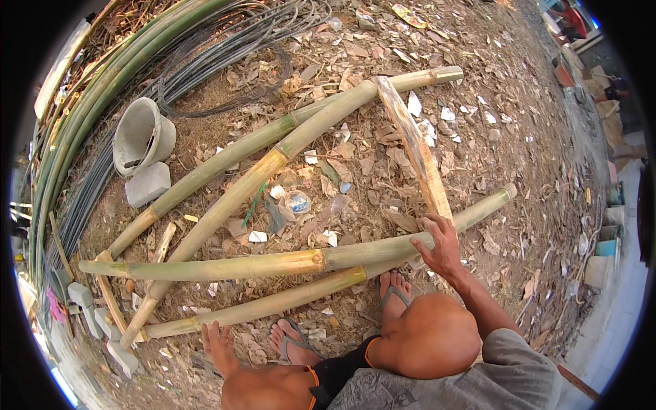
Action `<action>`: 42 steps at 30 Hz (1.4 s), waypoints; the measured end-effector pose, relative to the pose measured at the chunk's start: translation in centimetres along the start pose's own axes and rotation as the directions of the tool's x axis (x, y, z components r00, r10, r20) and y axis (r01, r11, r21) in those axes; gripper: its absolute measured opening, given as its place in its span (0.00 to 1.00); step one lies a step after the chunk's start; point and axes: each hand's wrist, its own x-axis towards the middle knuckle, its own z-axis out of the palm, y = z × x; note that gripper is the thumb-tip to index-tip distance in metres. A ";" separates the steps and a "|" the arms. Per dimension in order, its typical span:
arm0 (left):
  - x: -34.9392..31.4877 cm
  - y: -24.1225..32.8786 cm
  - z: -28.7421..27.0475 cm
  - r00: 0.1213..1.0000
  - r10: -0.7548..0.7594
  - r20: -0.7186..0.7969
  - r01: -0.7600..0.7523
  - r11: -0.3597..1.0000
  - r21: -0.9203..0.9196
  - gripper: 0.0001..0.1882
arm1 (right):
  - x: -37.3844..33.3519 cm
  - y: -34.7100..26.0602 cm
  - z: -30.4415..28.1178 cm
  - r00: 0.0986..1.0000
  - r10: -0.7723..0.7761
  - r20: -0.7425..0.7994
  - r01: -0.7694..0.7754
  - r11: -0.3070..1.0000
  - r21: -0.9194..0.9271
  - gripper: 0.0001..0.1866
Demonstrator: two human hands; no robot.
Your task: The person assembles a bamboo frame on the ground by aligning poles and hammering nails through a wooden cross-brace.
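Note:
Bamboo poles and wood strips form a crossed frame on the ground. My right hand (443, 249) is over the near upper bamboo pole (287, 265), thumb and fingers straddling it where the end of a rough wooden plank (415, 154) meets it. The fingertips touch that end of the plank; their undersides are hidden. My left hand (220, 347) has its fingers spread and holds nothing, beside the left end of the lower bamboo pole (253, 311). Two longer bamboo poles, one in front (232, 205) and one behind (205, 181), slant up to the plank's far end.
A grey bucket (164, 140) and a concrete block (148, 184) stand at left. Beyond lie bundled green bamboo (89, 102) and coiled dark rods (225, 44). Concrete pieces (80, 295) sit at lower left. A plastic cup (297, 203) lies among dry leaves. A person (572, 22) is far right.

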 end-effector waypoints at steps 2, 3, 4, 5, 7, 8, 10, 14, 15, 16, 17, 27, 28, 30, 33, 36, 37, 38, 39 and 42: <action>-0.3 -0.4 0.2 1.000 -0.008 -0.015 0.008 1.000 -0.006 0.39 | 0.6 -0.6 0.6 1.000 -0.019 0.016 0.019 1.000 0.017 0.30; -0.4 -0.6 0.4 0.999 -0.020 -0.029 0.020 1.000 -0.004 0.39 | 0.8 -0.8 0.6 0.999 -0.024 0.031 0.024 1.000 0.006 0.31; -0.5 -0.7 0.3 0.999 -0.016 -0.027 0.016 1.000 -0.011 0.39 | 1.1 -1.2 1.0 0.999 -0.028 0.024 0.028 1.000 0.004 0.31; -0.5 -0.8 0.3 0.999 0.013 -0.031 -0.012 0.999 0.034 0.36 | 1.4 -1.5 1.3 0.999 -0.033 0.021 0.033 0.999 0.016 0.30; -0.5 -1.0 -0.1 0.998 0.038 -0.049 -0.033 0.996 0.084 0.34 | 1.7 -2.1 2.0 0.999 -0.037 0.026 0.036 0.999 0.038 0.30; -0.2 -1.1 -0.1 0.999 0.045 -0.027 -0.042 0.994 0.104 0.32 | 1.7 -2.4 2.1 0.999 -0.043 0.029 0.042 0.998 0.041 0.30; 0.0 -1.0 0.0 0.998 0.053 -0.017 -0.051 0.991 0.120 0.31 | 1.6 -2.8 2.5 0.999 -0.039 0.037 0.037 0.998 0.041 0.29; 0.1 -1.7 1.6 0.996 0.076 0.050 -0.084 0.977 0.195 0.28 | 1.4 -3.5 2.8 0.999 -0.031 0.037 0.029 0.998 0.054 0.27; -0.3 -2.0 2.3 0.995 0.070 0.076 -0.084 0.976 0.202 0.27 | 1.2 -3.3 2.7 0.999 -0.026 0.028 0.025 0.998 0.064 0.27; -1.0 -2.0 3.2 0.995 0.056 0.088 -0.074 0.972 0.221 0.27 | 0.6 -3.0 2.7 1.000 -0.010 0.026 0.008 0.997 0.072 0.26; -1.6 -1.9 4.3 0.988 0.106 0.108 -0.130 0.961 0.244 0.28 | 1.1 -2.5 3.2 0.998 -0.056 0.002 0.055 0.995 0.082 0.25; -3.8 -1.8 3.9 0.972 0.186 0.142 -0.227 0.901 0.371 0.25 | 2.8 -4.9 9.0 0.991 -0.098 -0.087 0.109 0.984 0.142 0.25; -3.5 -1.6 3.8 0.963 0.219 0.157 -0.264 0.880 0.396 0.25 | 2.4 -4.4 8.8 0.998 -0.057 -0.007 0.057 0.993 0.099 0.25; -2.7 -1.1 3.6 0.953 0.249 0.174 -0.301 0.854 0.424 0.25 | 2.1 -3.8 8.8 0.997 -0.009 0.073 0.005 0.998 0.055 0.25; -1.8 0.0 3.8 0.927 0.257 0.275 -0.368 0.770 0.521 0.25 | 2.1 -3.5 9.1 0.983 -0.085 0.160 0.080 0.996 0.035 0.28; -0.9 0.7 4.7 0.915 0.268 0.302 -0.390 0.781 0.488 0.25 | 2.5 -3.8 9.7 0.982 -0.061 0.179 0.059 0.998 0.015 0.30; -0.6 0.9 4.8 0.912 0.271 0.308 -0.395 0.783 0.480 0.25 | 2.5 -3.9 9.7 0.983 -0.065 0.170 0.061 0.998 0.028 0.30; -0.4 1.0 4.8 0.909 0.273 0.314 -0.399 0.786 0.472 0.26 | 2.5 -4.0 9.7 0.984 -0.069 0.162 0.063 0.997 0.041 0.30; -0.6 1.2 5.3 0.910 0.268 0.316 -0.397 0.785 0.476 0.26 | 2.4 -4.0 9.8 0.984 -0.064 0.166 0.058 0.997 0.041 0.30; -0.7 1.6 6.0 0.918 0.256 0.303 -0.377 0.801 0.465 0.26 | 2.5 -4.3 10.2 0.985 -0.058 0.165 0.052 0.998 0.040 0.29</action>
